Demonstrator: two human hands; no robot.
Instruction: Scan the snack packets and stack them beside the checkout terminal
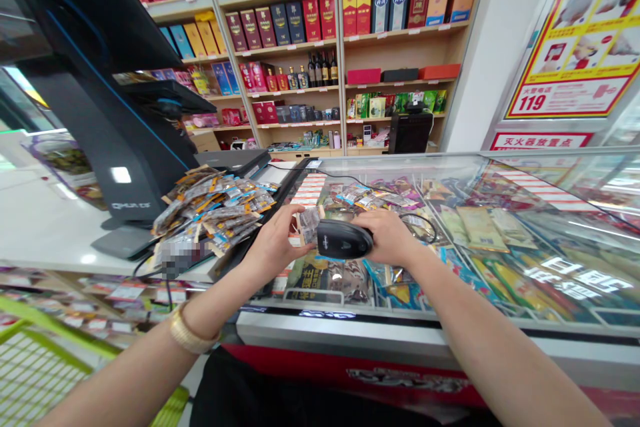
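Observation:
My left hand [277,238] is closed on a small clear snack packet [309,223], held up over the glass-topped freezer. Close against it on the right is a black barcode scanner [344,240], gripped by my right hand [387,233]. The scanner's front end points left at the packet and partly covers it; whether they touch I cannot tell. To the left of my hands a large heap of similar snack packets [227,207] lies on the counter. A few more packets [373,196] lie on the freezer's glass behind the scanner.
The freezer [330,329] holds bagged frozen goods under its glass. A dark checkout terminal [125,147] stands on the white counter [30,227] at left. A green shopping basket [40,360] is at lower left. Shelves [295,50] of boxes and bottles line the back.

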